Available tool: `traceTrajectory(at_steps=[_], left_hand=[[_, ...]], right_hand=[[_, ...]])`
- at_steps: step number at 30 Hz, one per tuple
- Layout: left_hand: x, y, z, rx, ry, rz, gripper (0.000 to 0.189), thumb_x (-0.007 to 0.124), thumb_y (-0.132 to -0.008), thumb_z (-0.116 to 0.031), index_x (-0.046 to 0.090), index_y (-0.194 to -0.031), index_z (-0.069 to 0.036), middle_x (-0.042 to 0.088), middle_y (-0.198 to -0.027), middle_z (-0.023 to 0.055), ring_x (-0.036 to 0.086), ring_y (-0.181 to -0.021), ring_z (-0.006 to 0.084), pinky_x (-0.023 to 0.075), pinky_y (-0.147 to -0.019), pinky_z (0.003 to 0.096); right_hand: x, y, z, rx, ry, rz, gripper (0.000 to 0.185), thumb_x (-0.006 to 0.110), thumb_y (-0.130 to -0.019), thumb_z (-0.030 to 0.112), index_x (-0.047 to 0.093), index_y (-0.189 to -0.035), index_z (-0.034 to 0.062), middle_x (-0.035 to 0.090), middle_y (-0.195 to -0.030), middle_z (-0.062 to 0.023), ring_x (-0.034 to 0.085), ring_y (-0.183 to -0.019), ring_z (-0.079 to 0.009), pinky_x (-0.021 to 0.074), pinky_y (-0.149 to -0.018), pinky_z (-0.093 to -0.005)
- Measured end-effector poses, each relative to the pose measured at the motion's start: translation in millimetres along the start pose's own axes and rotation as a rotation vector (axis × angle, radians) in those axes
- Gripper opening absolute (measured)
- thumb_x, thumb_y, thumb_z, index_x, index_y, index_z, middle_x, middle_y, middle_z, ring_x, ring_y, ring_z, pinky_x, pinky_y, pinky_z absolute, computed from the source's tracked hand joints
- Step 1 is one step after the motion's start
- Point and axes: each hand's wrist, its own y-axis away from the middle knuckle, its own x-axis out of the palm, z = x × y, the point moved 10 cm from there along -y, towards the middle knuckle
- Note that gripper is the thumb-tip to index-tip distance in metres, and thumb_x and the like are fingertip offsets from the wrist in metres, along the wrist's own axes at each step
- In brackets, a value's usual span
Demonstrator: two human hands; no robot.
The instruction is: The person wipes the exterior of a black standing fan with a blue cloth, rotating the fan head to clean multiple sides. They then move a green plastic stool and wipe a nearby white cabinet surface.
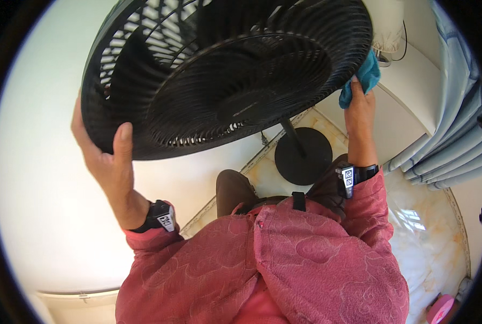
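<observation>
A large black pedestal fan fills the upper middle, its round grille (241, 93) tilted towards me. My left hand (111, 162) grips the rim at the lower left, the thumb on the front and the fingers behind it. On the other side, my right hand (360, 103) pinches a teal cloth (368, 73) against the right edge of the grille. Part of that cloth is hidden behind the fan. Below the head, a thin black pole (293, 135) runs down to a round black base (303, 158) on the floor.
A white cabinet (411, 77) with a table lamp (388, 32) stands at the upper right, beside pale blue curtains (447, 137). A white wall (42, 162) lies close on the left. Glossy marbled tiles (419, 231) cover the floor. A pink object (441, 310) lies at the lower right.
</observation>
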Motion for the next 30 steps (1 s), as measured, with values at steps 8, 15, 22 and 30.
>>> traceTrajectory(at_steps=[8,15,22,30], left_hand=[[-1.8,71.8,80.3,-0.187,0.221,-0.241,0.084,0.077,-0.082,-0.032,0.033,-0.144,0.003,0.045,-0.137,0.0147,0.045,-0.124,0.0237,0.0320,-0.108,0.0351],[69.2,126.5,130.0,-0.409,0.669,-0.002,0.096,0.081,-0.079,-0.018,0.019,-0.150,-0.001,0.041,-0.143,0.0162,0.045,-0.129,0.0229,0.0353,-0.108,0.0362],[85.2,145.9,140.0,-0.311,0.808,-0.022,0.105,0.086,-0.075,-0.029,0.018,-0.150,-0.005,0.041,-0.146,0.0187,0.049,-0.130,0.0306,0.0407,-0.106,0.0393],[89.8,150.9,147.7,-0.289,0.760,0.016,0.102,0.087,-0.071,-0.031,0.027,-0.149,-0.008,0.045,-0.143,0.0128,0.052,-0.127,0.0297,0.0463,-0.098,0.0404]], right_hand=[[52.3,126.9,-88.6,0.425,0.123,0.116,0.023,0.047,-0.097,0.012,0.061,-0.108,-0.0020,0.064,-0.099,-0.0093,0.060,-0.090,-0.0225,0.0470,-0.082,-0.0356],[-3.9,84.1,-53.9,0.327,-0.074,-0.045,0.032,0.040,-0.097,0.003,0.050,-0.126,-0.0030,0.061,-0.120,-0.0134,0.062,-0.106,-0.0256,0.0495,-0.099,-0.0387],[97.4,127.7,-96.2,0.571,0.176,0.085,0.031,0.044,-0.097,0.007,0.051,-0.126,-0.0009,0.060,-0.120,-0.0140,0.060,-0.108,-0.0302,0.0487,-0.095,-0.0443],[196.2,240.0,-105.6,1.055,-0.412,0.325,0.034,0.050,-0.095,0.013,0.051,-0.128,0.0041,0.061,-0.126,-0.0147,0.059,-0.117,-0.0346,0.0446,-0.103,-0.0581]])
